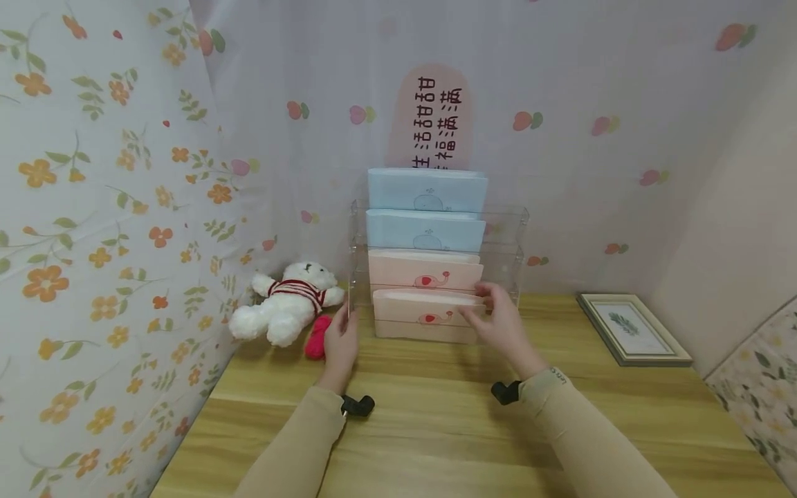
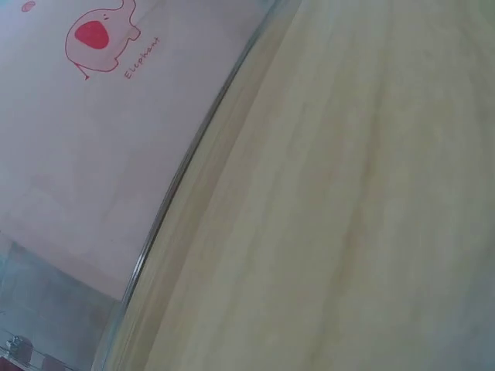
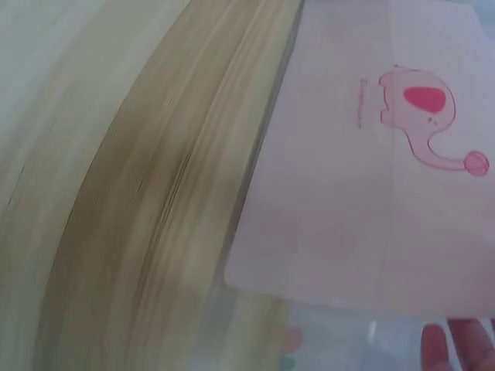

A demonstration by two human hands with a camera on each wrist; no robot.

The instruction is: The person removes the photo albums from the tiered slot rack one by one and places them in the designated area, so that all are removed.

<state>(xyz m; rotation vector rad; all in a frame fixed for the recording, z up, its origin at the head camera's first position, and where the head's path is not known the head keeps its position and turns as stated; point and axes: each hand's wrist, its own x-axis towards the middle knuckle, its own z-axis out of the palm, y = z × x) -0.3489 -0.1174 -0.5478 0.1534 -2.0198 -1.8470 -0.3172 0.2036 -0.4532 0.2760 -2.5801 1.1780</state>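
Pink packet [image 1: 426, 316] pinched at its top corner by your right hand [image 1: 501, 325], your left hand [image 1: 341, 342] flat against clear rack [image 1: 518, 238], teddy bear [image 1: 286, 304] and red item [image 1: 317, 337] just left, framed picture [image 1: 631, 328] well right.

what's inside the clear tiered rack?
The clear rack holds four packs, one per tier: two blue packs at the back, two pink packs in front. The right hand covers the front pack's right end; contents hidden.

From my screen I see a white teddy bear [image 1: 286, 310] in a red-striped top lying at the left of the wooden table [image 1: 436, 422], with something red [image 1: 317, 338] just beside it. A framed leaf picture [image 1: 631, 328] lies flat at the right. A pink sign [image 1: 429, 119] with dark characters hangs on the curtain behind.
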